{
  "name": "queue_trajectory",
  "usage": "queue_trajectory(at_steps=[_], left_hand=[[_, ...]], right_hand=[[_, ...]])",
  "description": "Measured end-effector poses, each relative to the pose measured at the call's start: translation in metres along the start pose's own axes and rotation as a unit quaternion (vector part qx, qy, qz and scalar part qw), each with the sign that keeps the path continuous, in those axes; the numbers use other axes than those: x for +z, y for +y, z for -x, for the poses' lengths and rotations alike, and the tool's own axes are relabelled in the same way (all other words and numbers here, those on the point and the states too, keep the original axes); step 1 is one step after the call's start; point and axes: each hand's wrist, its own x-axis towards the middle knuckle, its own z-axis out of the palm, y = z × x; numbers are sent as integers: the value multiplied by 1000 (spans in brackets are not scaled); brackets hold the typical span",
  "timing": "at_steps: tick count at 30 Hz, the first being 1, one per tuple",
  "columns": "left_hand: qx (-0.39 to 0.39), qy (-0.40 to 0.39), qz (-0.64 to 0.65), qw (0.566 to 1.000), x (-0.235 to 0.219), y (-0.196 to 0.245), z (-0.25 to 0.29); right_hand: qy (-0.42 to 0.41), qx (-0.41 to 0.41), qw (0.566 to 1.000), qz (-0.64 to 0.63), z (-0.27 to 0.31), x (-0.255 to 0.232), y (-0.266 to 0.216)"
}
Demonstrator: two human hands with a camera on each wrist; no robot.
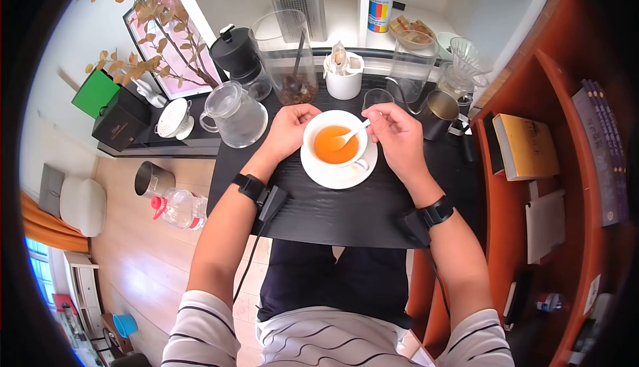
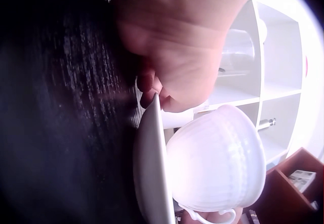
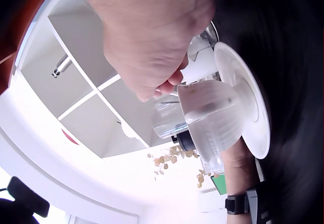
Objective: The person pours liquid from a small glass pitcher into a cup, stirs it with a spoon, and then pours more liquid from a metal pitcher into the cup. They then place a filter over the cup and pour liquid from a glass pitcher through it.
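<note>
A white cup [image 1: 319, 122] of orange liquid stands on a white saucer [image 1: 333, 182] on the black table. My right hand [image 1: 399, 137] pinches the handle of a white spoon [image 1: 346, 139], whose bowl dips into the liquid. On the cup's left, my left hand [image 1: 286, 134] grips the saucer's edge; the left wrist view has its fingers [image 2: 147, 79] at the rim of the saucer [image 2: 152, 168], beside the cup [image 2: 217, 158]. In the right wrist view my right hand [image 3: 147, 46] is over the rim of the cup [image 3: 217, 127], and the spoon is hidden.
Behind the cup stand a white mug [image 1: 343, 86] with a drip bag, a glass pitcher [image 1: 236, 114], a tall glass vase [image 1: 283, 47] and a black grinder [image 1: 236, 53]. A metal cup [image 1: 439, 114] is at the right. A bookshelf [image 1: 492, 200] borders the table's right side.
</note>
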Motion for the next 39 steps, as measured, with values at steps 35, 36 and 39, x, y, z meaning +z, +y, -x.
queue_trajectory(at_steps=[35,36,39], left_hand=[[17,-23,13,999,1,-5,-1],[17,-23,13,999,0,-4,-1],[-3,-33,27,999,-2,-3,0]], right_hand=[[-6,25,999,-42,7,12,-28],[-5,26,999,-42,7,12,-29],[14,-19,1000,-9,6,11,-33]])
